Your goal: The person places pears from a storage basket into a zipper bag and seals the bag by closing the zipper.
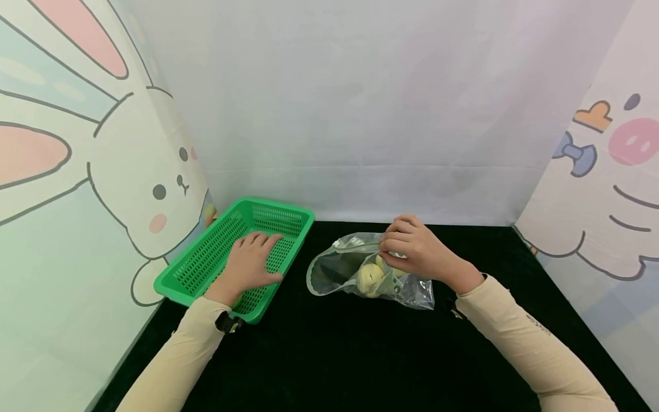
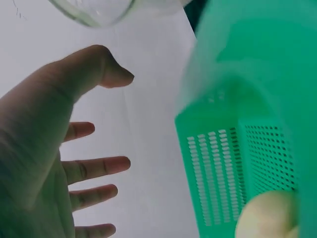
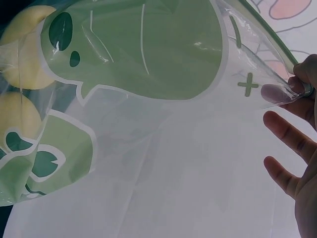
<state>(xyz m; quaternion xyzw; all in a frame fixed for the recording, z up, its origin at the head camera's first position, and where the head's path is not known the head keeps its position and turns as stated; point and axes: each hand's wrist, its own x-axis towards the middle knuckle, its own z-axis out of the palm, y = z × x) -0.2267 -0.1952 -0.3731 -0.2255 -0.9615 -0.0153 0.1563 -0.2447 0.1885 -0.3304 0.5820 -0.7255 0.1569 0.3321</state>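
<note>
A clear bag with green print [image 1: 329,269] lies on the black cloth, its mouth toward the left, with pale yellow round items [image 1: 370,278] inside. My right hand [image 1: 419,250] pinches the bag's upper edge between thumb and finger; in the right wrist view the other fingers of that hand [image 3: 292,134] are spread apart. Over the green basket [image 1: 190,280] hovers my left hand [image 1: 249,263], fingers spread and holding nothing. The left wrist view has a pale round item [image 2: 267,215] in the basket, mostly hidden from the head view by my left hand and wrist.
A white curtain [image 1: 340,114] hangs behind the black cloth [image 1: 329,360]. Side panels carry a cartoon rabbit [image 1: 139,183] at the left and a pink-nosed figure [image 1: 618,189] at the right. The basket stands at the back left, left of the bag.
</note>
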